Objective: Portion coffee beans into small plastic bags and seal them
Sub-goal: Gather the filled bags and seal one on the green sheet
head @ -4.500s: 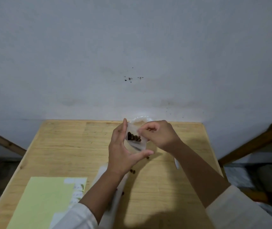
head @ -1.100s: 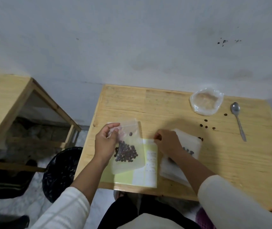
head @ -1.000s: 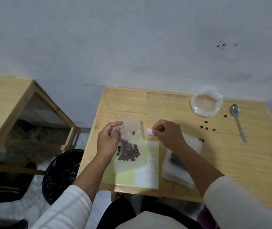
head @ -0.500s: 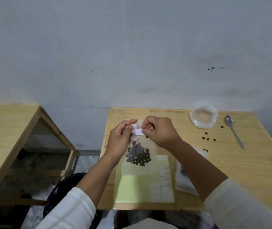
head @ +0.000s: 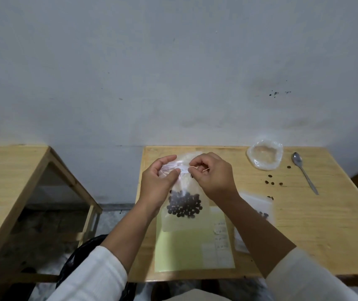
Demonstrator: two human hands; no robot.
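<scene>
A clear plastic bag (head: 184, 220) with dark coffee beans (head: 184, 204) pooled in its lower half hangs upright above the wooden table (head: 317, 231). My left hand (head: 157, 183) pinches the bag's top left edge between thumb and fingers. My right hand (head: 214, 177) pinches a small white label (head: 184, 169) against the bag's top strip. Below the bag lies a pale green sheet (head: 182, 250) with white stickers along its right side.
A crumpled clear bag (head: 264, 156) sits at the table's back right, with a metal spoon (head: 303, 170) beside it and several loose beans (head: 273, 182) scattered nearby. A stack of flat plastic bags (head: 258, 207) lies under my right forearm. A second wooden table (head: 6, 170) stands at left, a black bin (head: 80, 257) below.
My right hand picked a white label off the sheet and brought it to the bag's top. Both hands lifted the bag upright above the green sheet.
</scene>
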